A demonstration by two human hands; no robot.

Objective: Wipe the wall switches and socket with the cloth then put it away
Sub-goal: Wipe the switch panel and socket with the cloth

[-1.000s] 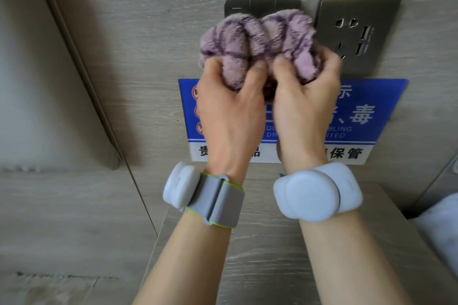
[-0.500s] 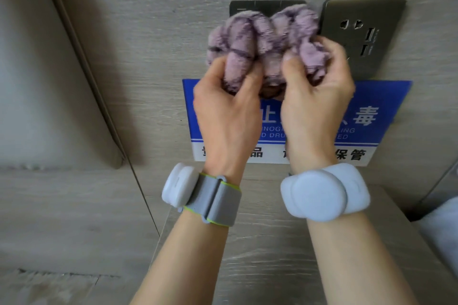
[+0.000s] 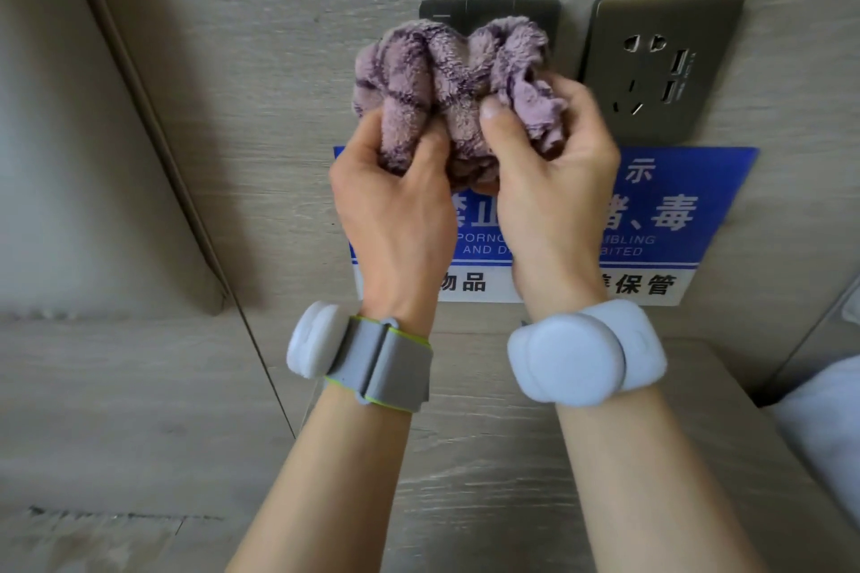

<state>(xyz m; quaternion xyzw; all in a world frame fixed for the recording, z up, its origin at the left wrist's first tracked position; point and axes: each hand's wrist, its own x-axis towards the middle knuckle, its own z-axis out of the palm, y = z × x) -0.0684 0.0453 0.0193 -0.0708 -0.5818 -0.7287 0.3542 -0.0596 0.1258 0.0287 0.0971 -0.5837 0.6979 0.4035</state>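
Cloth (image 3: 446, 93), mauve with darker stripes and bunched into a wad, sat in both our hands against the wall, covering most of the switch plate (image 3: 488, 12) so that only its top strip showed. Going left to right: a padded panel (image 3: 70, 154) filled the left side, then came our left hand (image 3: 395, 209), its fingers closed round the lower left of the wad, then our right hand (image 3: 554, 181), thumb pressed into the cloth and fingers wrapped about its right edge. Both hands were clenched on it, neither free. Just right of the wad hung the socket (image 3: 661, 65), bare, its holes and two USB ports in plain sight.

We judged the wiping to be under way on the switches; whether the socket had been wiped we could not tell, and the putting away was not yet done.

Below the plates a blue sign (image 3: 698, 181) was half hidden by our hands. We could read "示", "毒", "PORNO", "AND D", "MBLING", "BITED", and on its white strip "物品" and "保管". Each wrist wore a white band, and the bench (image 3: 488, 456) lay beneath our forearms
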